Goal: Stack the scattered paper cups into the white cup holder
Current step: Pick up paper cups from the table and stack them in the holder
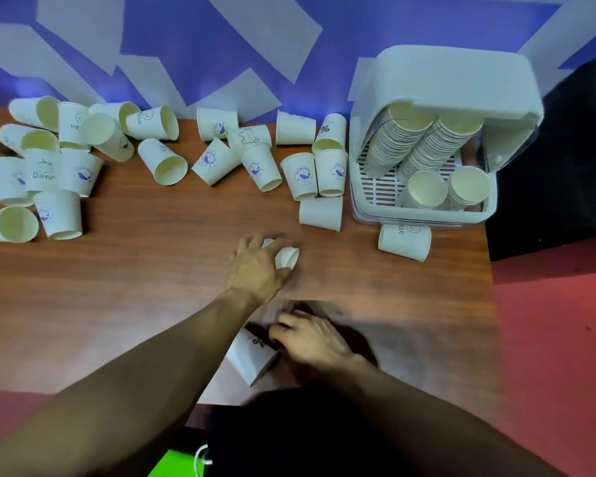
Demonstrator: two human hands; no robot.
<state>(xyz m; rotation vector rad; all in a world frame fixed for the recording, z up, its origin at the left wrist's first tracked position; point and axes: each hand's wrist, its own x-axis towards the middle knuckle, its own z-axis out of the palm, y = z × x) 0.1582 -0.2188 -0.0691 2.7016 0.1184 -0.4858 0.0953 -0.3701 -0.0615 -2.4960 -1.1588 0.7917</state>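
Note:
My left hand (257, 266) grips a white paper cup (287, 257) lying on its side in the middle of the wooden table (135, 287). Nearer me, my right hand (310, 337) holds another paper cup (250, 356) marked with a percent sign, by its rim end. The white cup holder (424, 215) stands at the back right with its lid raised. It contains two long leaning stacks of cups (413, 139) and two short stacks in front. Several loose cups (217, 160) lie scattered along the back of the table.
A dense cluster of cups (45, 166) fills the back left corner. Single cups lie beside the holder (320, 212) and in front of it (405, 241). The table's right edge drops to a red floor (558, 339). A dark object (578, 160) stands right of the holder.

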